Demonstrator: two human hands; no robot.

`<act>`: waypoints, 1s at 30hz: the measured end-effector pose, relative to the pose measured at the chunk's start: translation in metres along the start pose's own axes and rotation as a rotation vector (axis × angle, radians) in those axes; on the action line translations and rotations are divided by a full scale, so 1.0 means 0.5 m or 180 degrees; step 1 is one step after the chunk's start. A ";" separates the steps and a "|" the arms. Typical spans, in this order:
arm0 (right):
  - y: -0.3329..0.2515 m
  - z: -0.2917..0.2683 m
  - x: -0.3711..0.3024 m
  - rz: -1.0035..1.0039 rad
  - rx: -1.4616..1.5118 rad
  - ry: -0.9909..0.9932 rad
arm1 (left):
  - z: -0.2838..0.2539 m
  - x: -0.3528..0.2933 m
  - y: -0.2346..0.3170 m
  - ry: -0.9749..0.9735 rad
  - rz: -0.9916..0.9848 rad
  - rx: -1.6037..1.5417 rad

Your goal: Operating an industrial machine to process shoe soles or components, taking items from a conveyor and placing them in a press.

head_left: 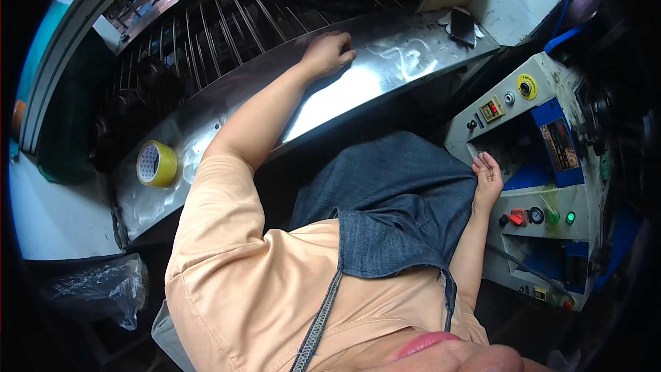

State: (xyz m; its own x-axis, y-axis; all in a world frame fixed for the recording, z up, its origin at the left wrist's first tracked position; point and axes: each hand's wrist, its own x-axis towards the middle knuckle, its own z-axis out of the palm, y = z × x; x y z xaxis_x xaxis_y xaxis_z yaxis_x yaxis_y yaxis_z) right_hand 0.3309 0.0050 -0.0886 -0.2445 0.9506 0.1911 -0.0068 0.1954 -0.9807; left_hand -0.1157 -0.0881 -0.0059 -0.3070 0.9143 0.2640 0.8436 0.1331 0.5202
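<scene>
At the bottom of the frame the person's own chest fills the view: a peach shirt (227, 282) under a dark denim apron (392, 200), which hides most of what lies below.

At centre right the right hand (487, 178) hangs with fingers loosely spread and slightly curled, holding nothing, just beside the edge of the control panel (544, 165). Red, black and green round buttons (533, 217) sit just right of that hand, with a yellow-ringed stop button (527, 87) higher up.

Farther out, the left arm stretches up the middle of the frame. The left hand (329, 53) rests knuckles up on the shiny steel bench (385, 69), fingers curled under into a loose fist; whether it grips anything cannot be told.

A roll of yellow tape (156, 163) lies on the same bench at centre left, well apart from both hands. A dark phone (462, 27) lies at the bench's upper right end. Beyond the bench, dark metal bars (227, 27) run across the upper left. A crumpled plastic bag (96, 289) hangs at lower left.
</scene>
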 end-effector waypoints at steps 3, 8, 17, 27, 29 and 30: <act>0.000 0.000 0.000 0.0000 -0.0012 0.0031 | 0.001 0.002 0.000 0.0010 0.0010 0.0081; 0.001 -0.003 0.001 -0.0047 -0.0087 -0.0003 | 0.004 0.003 -0.007 0.0022 0.0053 0.0040; 0.003 -0.004 0.001 -0.0034 -0.0053 -0.0021 | 0.007 0.003 -0.009 0.0073 0.0086 0.0046; -0.004 0.001 0.001 0.0005 -0.0120 0.0044 | 0.004 0.004 -0.007 0.0024 0.0049 0.0001; -0.005 0.002 0.001 0.0010 -0.0119 0.0044 | 0.003 0.004 -0.008 0.0012 0.0062 0.0019; -0.006 0.003 0.000 0.0009 -0.0124 0.0049 | 0.003 0.004 -0.008 0.0013 0.0061 0.0019</act>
State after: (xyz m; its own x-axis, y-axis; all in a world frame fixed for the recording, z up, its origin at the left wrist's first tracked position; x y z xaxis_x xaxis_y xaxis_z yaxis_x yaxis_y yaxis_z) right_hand 0.3294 0.0042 -0.0856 -0.2294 0.9547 0.1893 0.0317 0.2017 -0.9789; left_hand -0.1189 -0.0860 -0.0088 -0.2926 0.9151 0.2773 0.8520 0.1178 0.5101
